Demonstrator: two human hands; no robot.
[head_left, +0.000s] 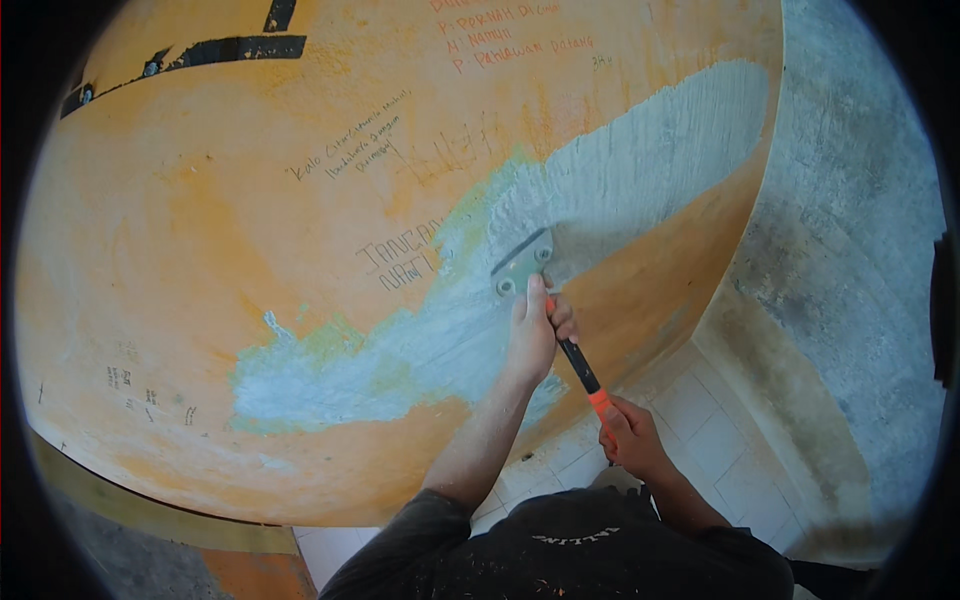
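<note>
A long-handled scraper (pixel 578 365) with a black and orange shaft runs up from my hands to the wall. Its wide flat blade head (pixel 523 262), dusty and fixed with two round bolts, lies against a pale scraped area. My left hand (pixel 535 325) is closed round the shaft just below the head, thumb pointing up along it. Lower down, my right hand (pixel 637 438) wraps the orange grip near the handle's end. Around the blade, the orange-painted wall (pixel 290 250) gives way to a bare grey-blue patch (pixel 660 150) with ragged greenish edges.
Handwriting in dark and red marks covers parts of the orange paint. At the upper left is a black painted band (pixel 240 48). White floor tiles (pixel 715 440) show below the wall's foot, and a rough grey concrete surface (pixel 850 250) stands to the right.
</note>
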